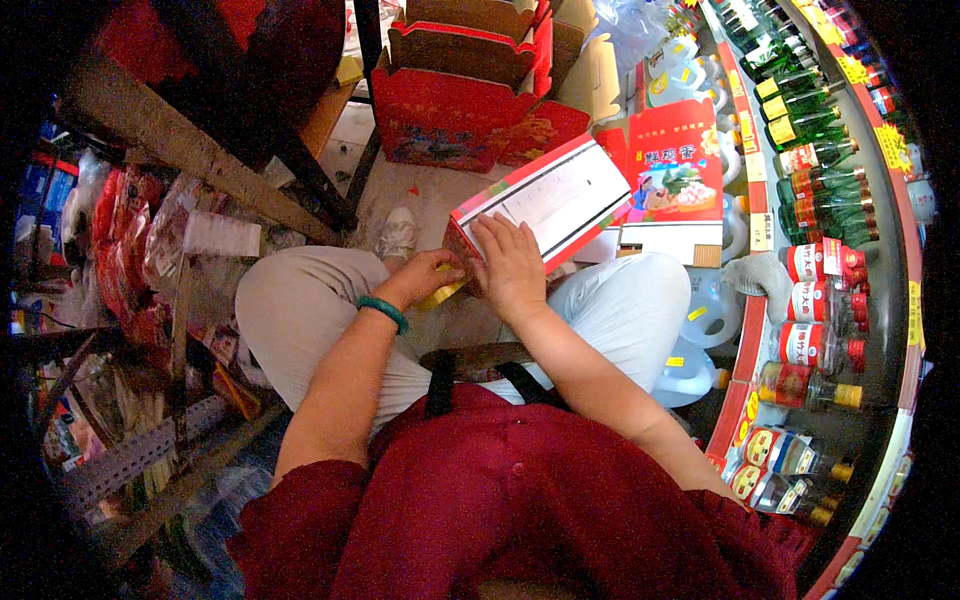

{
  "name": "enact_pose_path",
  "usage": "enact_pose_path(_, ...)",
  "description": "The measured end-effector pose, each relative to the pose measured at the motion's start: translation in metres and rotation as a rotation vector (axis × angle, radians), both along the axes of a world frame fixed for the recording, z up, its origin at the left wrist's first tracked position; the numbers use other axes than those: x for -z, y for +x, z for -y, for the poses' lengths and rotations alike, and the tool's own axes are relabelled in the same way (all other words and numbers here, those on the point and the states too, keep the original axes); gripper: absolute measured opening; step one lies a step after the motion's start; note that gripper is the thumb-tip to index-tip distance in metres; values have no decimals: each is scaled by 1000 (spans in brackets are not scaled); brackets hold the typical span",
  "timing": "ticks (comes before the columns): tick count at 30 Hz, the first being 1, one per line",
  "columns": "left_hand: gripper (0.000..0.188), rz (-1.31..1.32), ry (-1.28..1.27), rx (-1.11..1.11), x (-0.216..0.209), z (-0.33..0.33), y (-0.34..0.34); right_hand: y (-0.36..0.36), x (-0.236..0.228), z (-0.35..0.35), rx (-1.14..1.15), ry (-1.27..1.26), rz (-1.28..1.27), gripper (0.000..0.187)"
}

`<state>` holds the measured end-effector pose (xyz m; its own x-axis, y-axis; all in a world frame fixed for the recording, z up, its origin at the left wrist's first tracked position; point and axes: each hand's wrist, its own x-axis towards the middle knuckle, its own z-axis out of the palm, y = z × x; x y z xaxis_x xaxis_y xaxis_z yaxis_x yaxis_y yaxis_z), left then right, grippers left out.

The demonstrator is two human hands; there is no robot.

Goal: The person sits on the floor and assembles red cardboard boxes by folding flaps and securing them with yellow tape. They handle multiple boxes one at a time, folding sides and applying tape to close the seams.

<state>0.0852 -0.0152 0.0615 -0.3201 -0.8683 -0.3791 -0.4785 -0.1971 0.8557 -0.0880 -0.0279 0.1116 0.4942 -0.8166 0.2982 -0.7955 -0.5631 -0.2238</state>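
A red and white cardboard box (560,200) lies tilted between my knees, its pale panel up. My right hand (508,262) rests on its near left part, fingers stretched out over the panel. Just left of that, my left hand (428,278), with a green bracelet at the wrist, has its fingers closed at the box's left corner. A shiny yellow thing (442,294), perhaps a roll of tape, shows under these fingers and is partly hidden. Beyond the box's right end stands another red printed carton (680,160).
Open red cartons (450,115) stand on the floor ahead. Along the right run shelves of green bottles (810,150) and red-labelled clear bottles (805,300), with large plastic jugs (695,345) below. At left are a dark metal frame (310,170) and bundled plastic bags (115,230).
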Motion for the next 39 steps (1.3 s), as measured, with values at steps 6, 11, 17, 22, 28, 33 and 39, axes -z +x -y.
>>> enact_pose_path(6, 35, -218, 200, -119, 44, 3, -7, 3, 3, 6, 22, -1, 15, 49)
enact_pose_path(11, 23, -200, -10, -171, 46, 9, -15, 5, 6, 6, 45, -84, -29, 49)
enact_pose_path(17, 24, -137, 12, -187, 44, 10, -18, 4, 14, 9, 15, -130, -69, 50)
enact_pose_path(22, 24, -206, 13, -149, 41, 10, -16, -3, 11, 2, -15, -127, -68, 48)
enact_pose_path(28, 22, -348, 162, -218, 53, 8, -12, -1, 14, 2, -28, -151, -42, 44)
enact_pose_path(33, 26, -280, 109, -148, 59, 17, -14, -4, 11, 2, -38, -141, -13, 40)
enact_pose_path(39, 39, -343, -31, -105, 52, 10, -11, 2, 32, 9, -18, -6, 24, 33)
